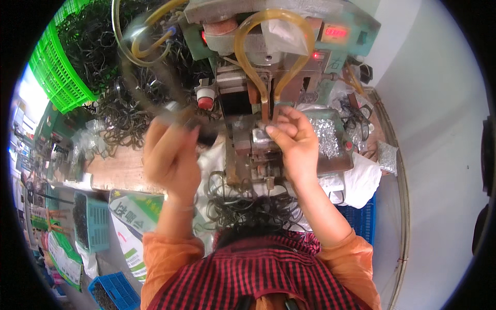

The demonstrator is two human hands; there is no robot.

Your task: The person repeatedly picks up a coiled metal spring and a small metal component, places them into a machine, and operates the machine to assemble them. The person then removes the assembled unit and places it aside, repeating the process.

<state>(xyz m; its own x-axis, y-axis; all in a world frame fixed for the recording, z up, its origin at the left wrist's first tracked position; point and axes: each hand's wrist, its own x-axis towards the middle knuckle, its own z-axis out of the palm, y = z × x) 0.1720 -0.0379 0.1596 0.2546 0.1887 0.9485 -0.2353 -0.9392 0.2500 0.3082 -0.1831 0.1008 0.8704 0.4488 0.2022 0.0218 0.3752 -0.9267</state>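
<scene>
My left hand [173, 152] is raised left of the machine and smeared by motion. Its fingers are closed together, and a blurred dark strap [175, 85] arcs up from them. At the middle of the machine [268, 67], my right hand [297, 137] pinches thumb against fingers beside the upright metal electrodes [265, 111]. The pinch sits over a small shiny metal block [261, 136]; whatever is between those fingertips is too small to make out. Right of that hand, a tray [338, 164] carries many small silver metal pieces [326, 135].
Black looped straps [121, 98] heap up at the back left by a green basket [62, 77]. More straps [248, 209] hang before my lap. A yellowish hose [239, 46] loops over the machine, with a red button [205, 99] at its left. A blue crate [361, 219] stands lower right.
</scene>
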